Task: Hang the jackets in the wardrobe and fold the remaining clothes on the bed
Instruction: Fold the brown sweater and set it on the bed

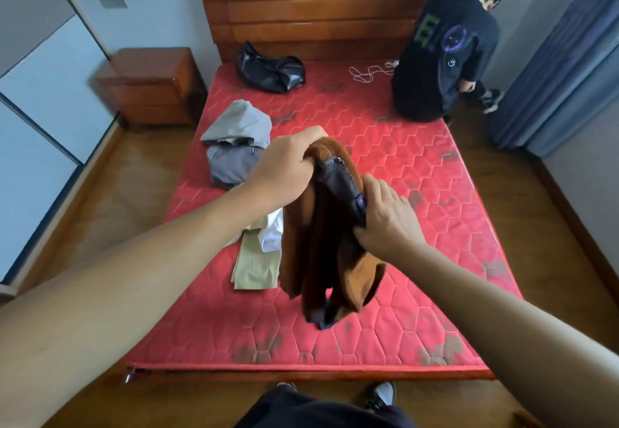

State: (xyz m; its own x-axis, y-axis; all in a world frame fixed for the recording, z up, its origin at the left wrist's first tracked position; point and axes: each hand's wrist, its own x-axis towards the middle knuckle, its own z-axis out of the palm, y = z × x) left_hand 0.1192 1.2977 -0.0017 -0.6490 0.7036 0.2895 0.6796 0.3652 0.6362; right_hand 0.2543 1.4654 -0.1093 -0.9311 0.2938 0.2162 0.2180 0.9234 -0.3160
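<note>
Holds jacket [321, 246] above bed [418, 166] middle: left hand [288, 163] fingers curled round collar [330, 148], right hand [385, 220] pinching dark lining [338, 179]. Shows grey clothes [234, 146] near left edge.

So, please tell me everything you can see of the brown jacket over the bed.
The brown jacket looks like soft, fuzzy fabric with a dark lining showing near its top. It hangs bunched above the red mattress; whether its lower end touches is unclear. The grip of the left hand holds its top; the right hand grips the dark lining lower down.
</note>
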